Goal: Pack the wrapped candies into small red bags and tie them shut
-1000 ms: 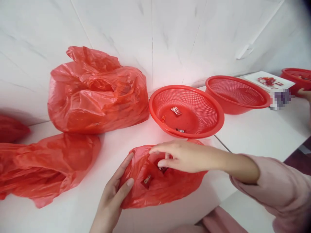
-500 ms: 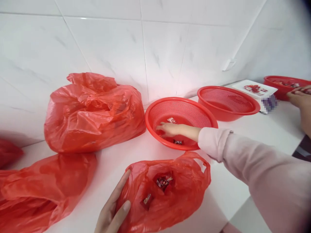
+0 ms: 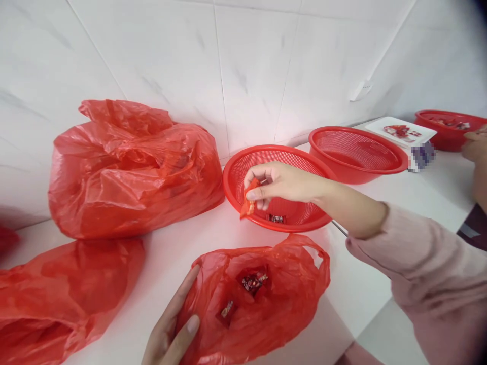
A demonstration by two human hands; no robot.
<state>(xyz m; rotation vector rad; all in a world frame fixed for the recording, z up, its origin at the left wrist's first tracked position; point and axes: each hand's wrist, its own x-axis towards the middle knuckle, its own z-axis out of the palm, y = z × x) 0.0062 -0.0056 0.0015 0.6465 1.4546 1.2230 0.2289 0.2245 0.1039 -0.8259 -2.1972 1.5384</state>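
My right hand [image 3: 279, 182] is closed on a red-wrapped candy [image 3: 249, 205], pinching it over the near left rim of a red plastic colander [image 3: 304, 159]. A dark-wrapped candy [image 3: 276, 219] lies inside the colander, below my hand. My left hand [image 3: 171, 324] grips the left edge of an open red plastic bag [image 3: 289, 309], with the thumb on the near side. Several wrapped candies [image 3: 253, 281] show in the bag's opening. The part of the colander floor behind my right hand is hidden.
A bulky red bag [image 3: 137, 182] stands at the wall, with another red bag [image 3: 72, 289] in front. To the right are a second red colander [image 3: 357, 152], a white scale [image 3: 422, 134] bearing candies, and a red basin [image 3: 429, 126] beside another person's hand [image 3: 475, 144].
My right hand has come up from inside the colander with the red-wrapped candy. My left hand stays at the bag. The other person's hand has shifted slightly.
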